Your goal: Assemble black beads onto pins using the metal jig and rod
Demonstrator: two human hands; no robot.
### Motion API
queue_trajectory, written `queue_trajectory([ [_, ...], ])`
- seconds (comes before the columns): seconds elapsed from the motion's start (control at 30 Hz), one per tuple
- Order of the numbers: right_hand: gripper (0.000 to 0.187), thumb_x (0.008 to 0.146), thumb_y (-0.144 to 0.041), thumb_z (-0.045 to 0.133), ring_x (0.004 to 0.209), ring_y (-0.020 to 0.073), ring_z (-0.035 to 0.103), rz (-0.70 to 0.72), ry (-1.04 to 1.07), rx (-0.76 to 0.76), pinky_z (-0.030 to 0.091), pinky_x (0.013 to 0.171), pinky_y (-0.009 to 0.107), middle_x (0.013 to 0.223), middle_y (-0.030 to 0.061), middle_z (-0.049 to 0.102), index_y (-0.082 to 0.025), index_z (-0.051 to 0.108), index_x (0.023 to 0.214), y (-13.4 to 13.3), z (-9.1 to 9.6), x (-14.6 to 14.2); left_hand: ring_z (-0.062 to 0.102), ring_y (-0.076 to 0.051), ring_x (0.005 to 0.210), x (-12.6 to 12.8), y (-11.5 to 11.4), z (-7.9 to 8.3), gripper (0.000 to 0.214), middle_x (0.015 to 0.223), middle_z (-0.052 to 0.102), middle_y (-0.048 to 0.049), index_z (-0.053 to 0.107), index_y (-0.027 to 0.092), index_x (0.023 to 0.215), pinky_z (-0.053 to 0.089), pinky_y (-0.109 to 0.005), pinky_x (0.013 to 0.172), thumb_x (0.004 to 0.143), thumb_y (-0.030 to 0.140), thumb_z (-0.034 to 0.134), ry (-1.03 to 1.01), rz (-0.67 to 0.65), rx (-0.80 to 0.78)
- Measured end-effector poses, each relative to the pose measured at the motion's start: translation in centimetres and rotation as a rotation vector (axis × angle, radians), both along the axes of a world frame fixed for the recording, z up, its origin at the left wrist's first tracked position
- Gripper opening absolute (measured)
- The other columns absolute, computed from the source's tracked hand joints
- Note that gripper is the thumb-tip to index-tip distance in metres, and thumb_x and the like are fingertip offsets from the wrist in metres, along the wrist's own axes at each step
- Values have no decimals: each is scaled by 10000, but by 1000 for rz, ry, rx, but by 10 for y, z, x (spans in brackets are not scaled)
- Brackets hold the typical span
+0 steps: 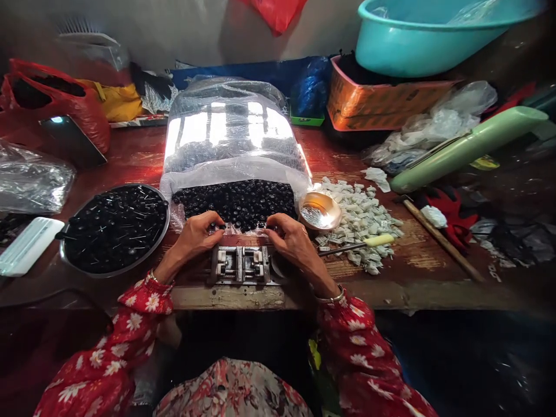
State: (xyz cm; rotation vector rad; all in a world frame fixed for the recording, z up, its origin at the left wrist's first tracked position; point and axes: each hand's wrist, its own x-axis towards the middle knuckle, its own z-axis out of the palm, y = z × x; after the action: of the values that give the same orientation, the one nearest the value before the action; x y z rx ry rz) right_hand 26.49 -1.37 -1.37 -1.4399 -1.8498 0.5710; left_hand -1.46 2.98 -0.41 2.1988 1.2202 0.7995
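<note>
My left hand (200, 234) is closed in a pinch at the front edge of a heap of small round black parts (243, 202). Something small and dark shows between its thumb and forefinger, too small to make out. My right hand (295, 240) also pinches at the same heap's right front, its fingertips partly hidden. The heap spills from the mouth of a clear plastic bag (230, 127). Just below and between both hands sits a metal jig (241, 265) with two matching sections, fixed near the table's front edge.
At left stands a round metal tray (167, 231) of black parts with pins. Right of my right hand are a small bowl (321, 211), a pile of pale pieces (360, 214), a yellow-handled screwdriver (377, 240) and a hammer (443, 240). A turquoise basin (403, 46) rests behind.
</note>
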Motion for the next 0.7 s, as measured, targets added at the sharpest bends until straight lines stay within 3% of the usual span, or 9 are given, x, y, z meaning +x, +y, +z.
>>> queue_trajectory([
  [0.1, 69, 963, -233, 660, 820, 198, 648, 40, 103, 2, 488, 783, 329, 942, 16, 722, -235, 681, 1029, -20, 9, 0, 548, -110, 646, -5, -22, 11, 88, 825, 684, 17, 683, 179, 928, 392, -226, 573, 886, 251, 652, -78, 15, -103],
  [0.3, 42, 1012, -256, 663, 937, 240, 602, 170, 22, 74, 469, 859, 377, 969, 43, 713, -237, 688, 984, -50, 18, -15, 604, -138, 773, -7, -57, 17, 44, 945, 657, -16, 655, 195, 932, 463, -262, 712, 915, 215, 620, 88, -123, 47],
  [0.53, 79, 989, -200, 643, 981, 267, 564, 95, -242, 46, 420, 854, 395, 1012, 69, 680, -233, 714, 1003, -52, 4, -34, 606, -151, 769, 6, -67, 11, 95, 1042, 627, -37, 677, 207, 968, 489, -286, 722, 912, 232, 604, 265, -41, 95],
  [0.7, 114, 979, -181, 636, 970, 253, 571, 74, -272, 5, 386, 834, 375, 976, 46, 693, -248, 705, 918, -54, 6, -37, 611, -146, 793, 9, -67, 11, 148, 1033, 607, -28, 712, 222, 974, 508, -278, 743, 863, 190, 620, 161, -20, 35],
])
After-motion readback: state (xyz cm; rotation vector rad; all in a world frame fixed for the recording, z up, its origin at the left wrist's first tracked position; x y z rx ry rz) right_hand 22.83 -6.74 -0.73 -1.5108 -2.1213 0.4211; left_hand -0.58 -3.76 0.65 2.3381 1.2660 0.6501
